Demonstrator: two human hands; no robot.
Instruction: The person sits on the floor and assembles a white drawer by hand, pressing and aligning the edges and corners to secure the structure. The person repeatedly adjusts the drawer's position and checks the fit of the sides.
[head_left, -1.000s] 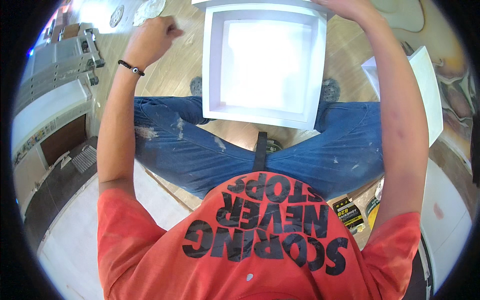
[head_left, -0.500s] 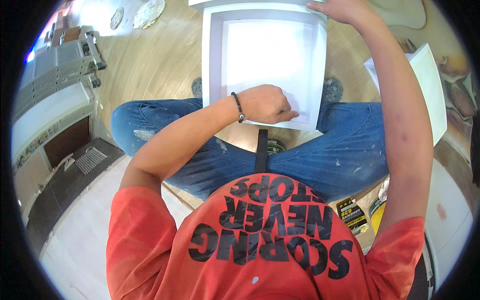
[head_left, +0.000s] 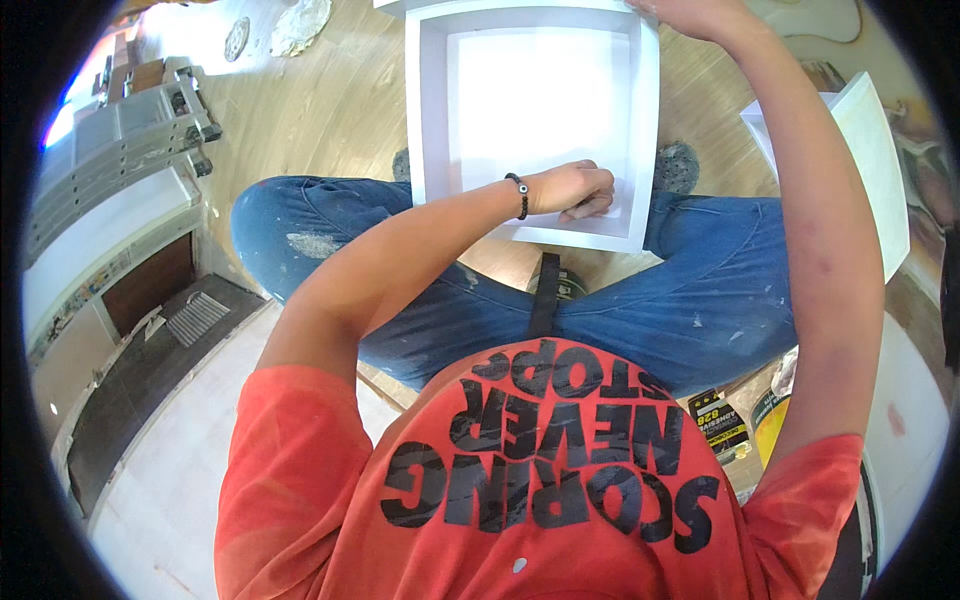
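Observation:
A white drawer (head_left: 646, 135) stands on the floor between my bent knees, its open side up and its broader panel (head_left: 505, 8) at the far end. My left hand (head_left: 573, 190) is inside it, low over the near right corner. Its fingers are curled in, and whatever they may hold is hidden. At the far right corner my right hand (head_left: 695, 14) grips the drawer's edge; the top of the picture partly cuts that hand off.
A second white box-like piece (head_left: 868, 150) stands to the right, behind my right forearm. By my right hip are a black and yellow package (head_left: 718, 425) and a yellow container (head_left: 768, 425). A grey perforated metal frame (head_left: 110, 185) lies at left. A round tin (head_left: 570, 284) sits below the drawer's near end.
My left hand has drawn its extended finger in and shifted slightly right and up in the picture. The right hand keeps its place at the drawer's far corner. The whole view has shifted slightly.

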